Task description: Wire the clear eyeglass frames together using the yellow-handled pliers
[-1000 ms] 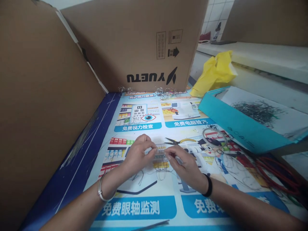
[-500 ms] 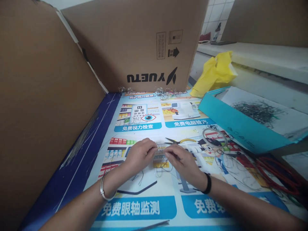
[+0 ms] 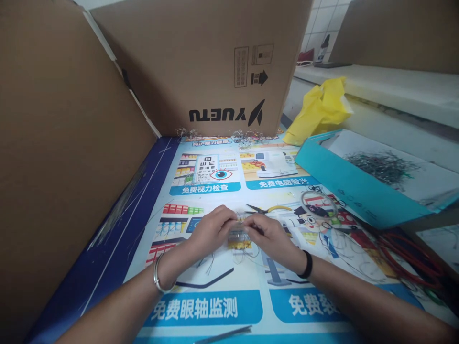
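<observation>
My left hand (image 3: 214, 225) and my right hand (image 3: 269, 236) are close together over the printed sheet, both with fingers pinched. A thin wire (image 3: 248, 255) runs between and below the fingertips in loose loops. Its exact ends are hidden by the fingers. Just beyond my hands lie pliers (image 3: 279, 209) with yellow handles, their dark jaws pointing left. To the right of them rests a pale coil of wire (image 3: 303, 203).
A teal box (image 3: 344, 193) holding a heap of short wire pieces (image 3: 382, 168) stands at the right, near a yellow bag (image 3: 317, 112). Cardboard (image 3: 208, 62) walls the back and left. Red cable (image 3: 394, 263) and dark strips (image 3: 225, 334) lie nearer.
My right hand has shifted slightly left, and the fingertips of both hands are now closer together. The pliers and the box stay in place.
</observation>
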Demonstrator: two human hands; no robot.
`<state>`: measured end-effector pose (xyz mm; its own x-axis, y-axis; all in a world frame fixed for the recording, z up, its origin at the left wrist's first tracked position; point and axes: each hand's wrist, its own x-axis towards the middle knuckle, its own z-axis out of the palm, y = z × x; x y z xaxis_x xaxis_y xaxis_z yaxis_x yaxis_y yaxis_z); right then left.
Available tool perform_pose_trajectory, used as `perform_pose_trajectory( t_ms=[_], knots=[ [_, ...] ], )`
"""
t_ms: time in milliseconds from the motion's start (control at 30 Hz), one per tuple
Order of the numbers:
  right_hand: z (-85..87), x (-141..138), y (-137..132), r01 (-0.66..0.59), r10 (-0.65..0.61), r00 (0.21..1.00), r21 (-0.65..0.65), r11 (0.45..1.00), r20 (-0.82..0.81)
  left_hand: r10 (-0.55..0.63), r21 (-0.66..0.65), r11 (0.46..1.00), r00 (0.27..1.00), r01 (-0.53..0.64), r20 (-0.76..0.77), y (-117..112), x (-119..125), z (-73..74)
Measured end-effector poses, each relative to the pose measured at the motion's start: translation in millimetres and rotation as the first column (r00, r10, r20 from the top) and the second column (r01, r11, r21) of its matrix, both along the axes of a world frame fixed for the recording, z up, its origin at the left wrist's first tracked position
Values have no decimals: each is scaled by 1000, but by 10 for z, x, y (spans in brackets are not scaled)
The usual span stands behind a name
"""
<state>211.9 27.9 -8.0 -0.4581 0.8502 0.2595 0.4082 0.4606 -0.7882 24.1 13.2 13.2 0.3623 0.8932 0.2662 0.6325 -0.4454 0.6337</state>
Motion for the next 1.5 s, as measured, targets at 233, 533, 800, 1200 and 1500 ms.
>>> perform_pose_trajectory(
  t_ms=[233,533,800,1200,1500],
  knots=[
    [-63,21,-21,82,-78,995,69,994,-59,154,-329,938,981,-106,122,6,4,-61],
    [-71,16,3,3,30,993,275,961,-114,142,-377,923,980,-80,139,-1,11,-46],
    [-108,40,11,-16,43,997,373,928,-63,135,-384,921,980,-71,143,6,9,-55],
    [-37,41,4,100,-96,986,24,995,-136,94,-181,980,994,-82,61,-32,31,-26],
    [-42,11,-15,54,-50,993,30,998,-108,-52,165,985,999,54,-15,-36,29,-20]
  ],
)
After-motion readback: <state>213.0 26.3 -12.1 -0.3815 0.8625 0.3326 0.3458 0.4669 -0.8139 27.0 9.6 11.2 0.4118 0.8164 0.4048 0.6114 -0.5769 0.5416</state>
